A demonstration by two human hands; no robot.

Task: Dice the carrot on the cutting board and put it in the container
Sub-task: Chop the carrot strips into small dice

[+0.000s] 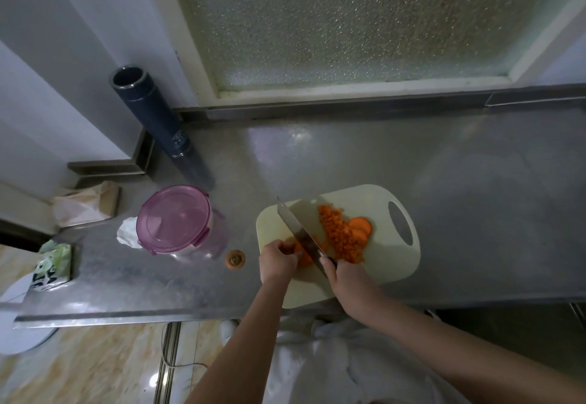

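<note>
Some carrot (305,258) under left hand (277,260)

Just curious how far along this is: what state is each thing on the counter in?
Container: lid on.
Flask: upright, top open.
Diced carrot: heaped on the cutting board.
Carrot slices: whole, beside the heap.
Knife: gripped by the right hand, blade on a carrot piece.
Left hand: holding that carrot piece steady.

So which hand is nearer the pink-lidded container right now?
Left. The left hand holds carrot at the left edge of the cutting board, right of the container; the right hand grips the knife handle, farther right.
</note>
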